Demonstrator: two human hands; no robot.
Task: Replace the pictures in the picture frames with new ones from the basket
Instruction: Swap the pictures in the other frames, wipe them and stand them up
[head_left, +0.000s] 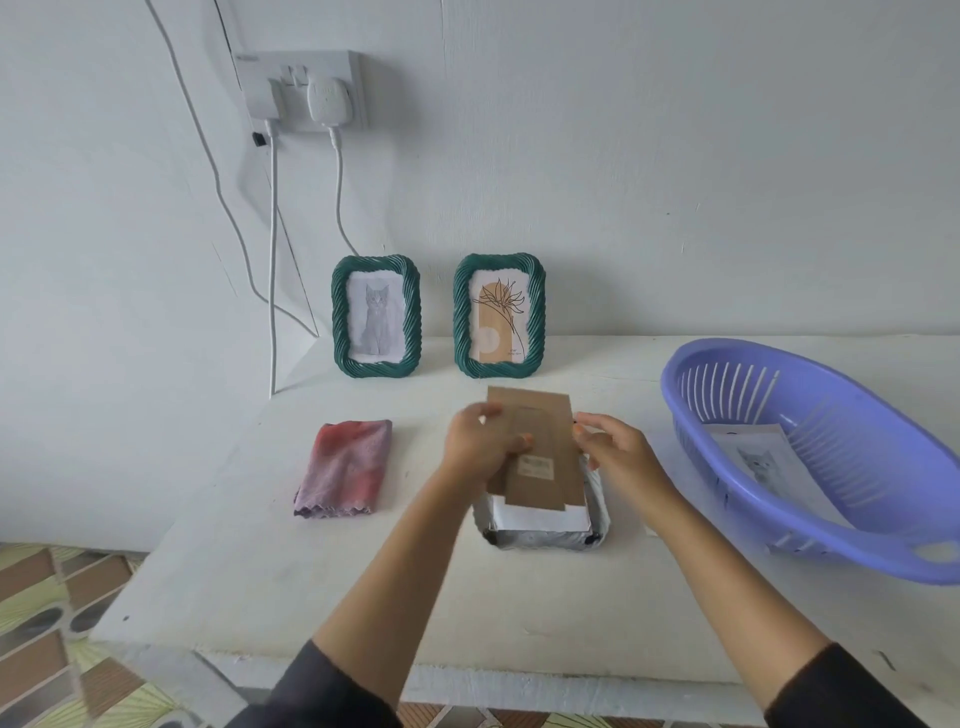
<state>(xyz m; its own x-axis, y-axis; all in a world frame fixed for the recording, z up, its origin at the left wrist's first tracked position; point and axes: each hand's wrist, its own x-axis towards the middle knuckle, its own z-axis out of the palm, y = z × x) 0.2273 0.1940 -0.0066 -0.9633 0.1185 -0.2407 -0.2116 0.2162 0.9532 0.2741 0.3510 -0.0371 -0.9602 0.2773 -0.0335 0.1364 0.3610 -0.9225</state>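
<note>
My left hand (480, 447) grips the cardboard backing (545, 423), my right hand (621, 454) pinches its edge, above the face-down frame (543, 536).

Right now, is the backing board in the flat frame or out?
Out. The left hand holds the brown backing board tilted above the flat frame, and a white sheet shows inside it.

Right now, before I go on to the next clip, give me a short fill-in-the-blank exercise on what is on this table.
1. The left frame standing against the wall shows a grey ____.
2. The folded cloth lies to the ____ of the left hand.
3. The loose picture on the right lies inside the ____.

Missing words: cat; left; basket.
</note>
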